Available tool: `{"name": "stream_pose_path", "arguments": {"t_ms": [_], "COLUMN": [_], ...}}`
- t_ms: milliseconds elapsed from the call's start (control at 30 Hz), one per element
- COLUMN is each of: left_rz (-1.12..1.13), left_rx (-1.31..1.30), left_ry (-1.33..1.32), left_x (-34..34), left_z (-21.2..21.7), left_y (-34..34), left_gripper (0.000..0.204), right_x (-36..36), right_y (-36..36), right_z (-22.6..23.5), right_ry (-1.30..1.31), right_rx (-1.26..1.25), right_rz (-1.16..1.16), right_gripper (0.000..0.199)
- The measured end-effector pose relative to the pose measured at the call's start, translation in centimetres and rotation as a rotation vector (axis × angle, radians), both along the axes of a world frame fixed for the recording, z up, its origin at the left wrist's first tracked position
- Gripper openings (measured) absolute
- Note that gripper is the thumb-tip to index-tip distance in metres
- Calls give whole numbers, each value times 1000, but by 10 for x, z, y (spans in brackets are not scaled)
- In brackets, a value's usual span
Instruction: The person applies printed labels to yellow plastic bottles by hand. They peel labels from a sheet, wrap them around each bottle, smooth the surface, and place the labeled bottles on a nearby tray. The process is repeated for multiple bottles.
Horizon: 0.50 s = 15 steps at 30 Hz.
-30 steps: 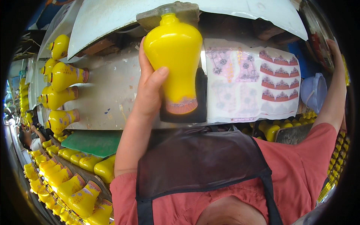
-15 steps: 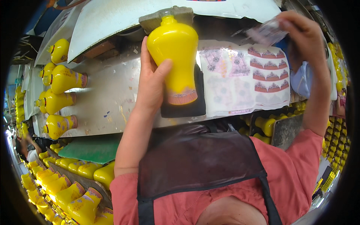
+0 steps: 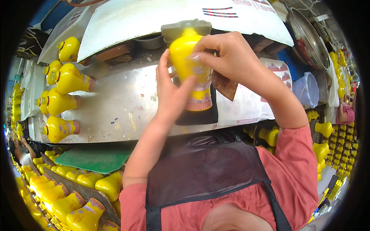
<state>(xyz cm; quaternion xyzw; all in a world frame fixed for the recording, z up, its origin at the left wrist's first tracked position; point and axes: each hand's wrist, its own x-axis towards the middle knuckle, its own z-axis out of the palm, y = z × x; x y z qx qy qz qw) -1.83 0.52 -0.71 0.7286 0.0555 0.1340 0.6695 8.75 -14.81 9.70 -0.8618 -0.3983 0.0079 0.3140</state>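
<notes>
A glossy yellow vase (image 3: 181, 51) lies with its neck away from me, on a grey block (image 3: 168, 34) and a black pad (image 3: 197, 119). A pink patterned band rings its base. My left hand (image 3: 171, 94) is closed around its left side, the thumb blurred across the front. My right hand (image 3: 235, 56) reaches over from the right, thumb and forefinger pinched at a thin, clear patterned decal (image 3: 199, 73) on the vase's front. Below that hand juts a flat brown scraper (image 3: 225, 87); the fingers that might hold it are hidden.
Decorated yellow vases (image 3: 73, 79) lie at the table's left. Printed decal sheets (image 3: 241, 106) and a pale bucket (image 3: 306, 90) are at the right. A white board (image 3: 154, 19) with dark strips covers the back. More vases (image 3: 84, 215) fill racks below, beside a green board (image 3: 92, 158).
My right hand has come from the far right to the vase with the clear decal, which now lies against its front. The view has shifted slightly, and the left thumb has moved lower.
</notes>
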Motion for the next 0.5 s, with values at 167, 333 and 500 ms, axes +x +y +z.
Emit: {"name": "stream_pose_path", "arguments": {"t_ms": [167,333,500], "left_rz": [33,26,-26], "left_rx": [-42,64,-196], "left_ry": [-38,-112,-148], "left_x": [1,2,-1], "left_z": [-16,-20,-15], "left_y": [-8,-5,-4], "left_gripper": [89,89,92], "right_x": [8,32,16], "right_y": [9,17,12], "right_z": [6,12,11], "right_ry": [-148,-26,-157], "right_rx": [-92,-23,-63], "right_rz": [-83,-272,-149], "right_gripper": [23,32,49]}}
